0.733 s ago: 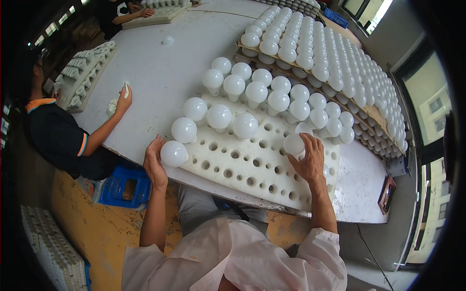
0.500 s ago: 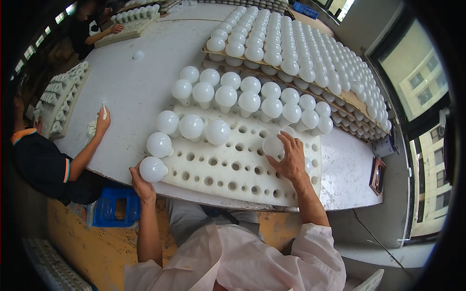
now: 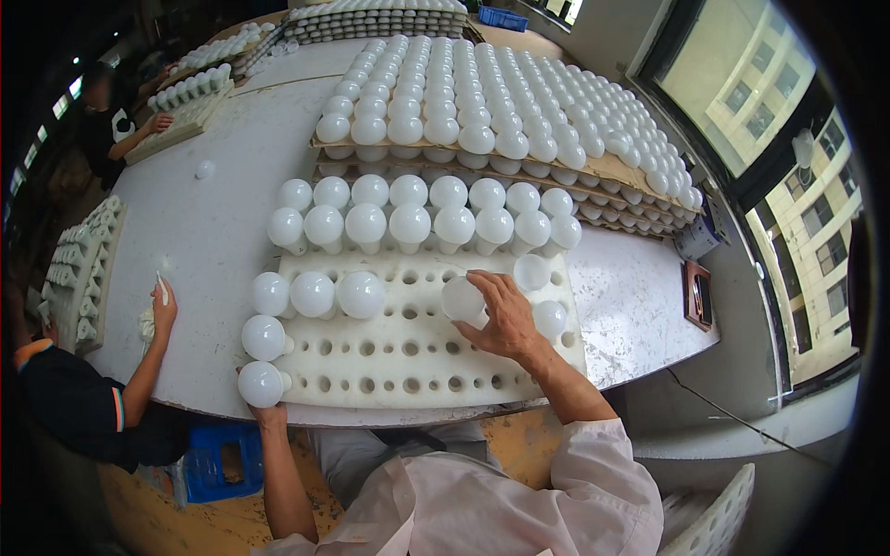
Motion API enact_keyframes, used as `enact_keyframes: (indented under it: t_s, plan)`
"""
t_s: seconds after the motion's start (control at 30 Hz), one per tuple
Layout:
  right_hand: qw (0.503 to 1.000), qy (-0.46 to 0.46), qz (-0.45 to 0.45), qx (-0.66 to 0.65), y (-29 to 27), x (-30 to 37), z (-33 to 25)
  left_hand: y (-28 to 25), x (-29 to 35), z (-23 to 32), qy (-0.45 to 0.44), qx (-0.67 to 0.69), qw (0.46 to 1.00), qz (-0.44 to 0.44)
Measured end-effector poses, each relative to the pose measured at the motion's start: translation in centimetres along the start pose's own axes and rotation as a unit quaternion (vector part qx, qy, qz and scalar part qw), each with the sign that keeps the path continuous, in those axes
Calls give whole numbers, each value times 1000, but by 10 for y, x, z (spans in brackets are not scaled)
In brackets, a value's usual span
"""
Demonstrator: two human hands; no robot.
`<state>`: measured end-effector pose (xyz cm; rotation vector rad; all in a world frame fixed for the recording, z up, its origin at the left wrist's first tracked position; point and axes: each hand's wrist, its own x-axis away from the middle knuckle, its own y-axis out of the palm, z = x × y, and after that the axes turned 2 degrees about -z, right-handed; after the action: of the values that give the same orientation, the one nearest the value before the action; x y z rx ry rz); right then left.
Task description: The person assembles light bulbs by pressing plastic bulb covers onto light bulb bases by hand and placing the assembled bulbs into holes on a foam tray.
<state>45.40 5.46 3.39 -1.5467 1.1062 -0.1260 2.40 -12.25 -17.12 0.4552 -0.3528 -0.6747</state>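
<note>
Perforated foam tray [image 3: 432, 366] on worktable [image 3: 222, 222]. Light bulbs [image 3: 409, 223]: two rows along tray's rear, others at its left and right. Behind tray: bulb stack [image 3: 491, 102] on cardboard sheets [image 3: 607, 167]. Far left of tray: second tray [image 3: 108, 269].

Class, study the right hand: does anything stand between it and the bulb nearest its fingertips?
Nothing visible does: the right hand curls against the bulb. Two other bulbs stand to its right, not between.
</note>
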Motion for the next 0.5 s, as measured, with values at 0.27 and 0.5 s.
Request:
enact_keyframes:
  t_s: [0.27, 0.5]
  plan:
    - [990, -45, -58, -125, 36, 4, 3, 20, 21, -5, -4, -10, 999, -39]
    - [983, -25, -72, -165, 36, 4, 5, -19, 1, -36, 204, -300, 923, -131]
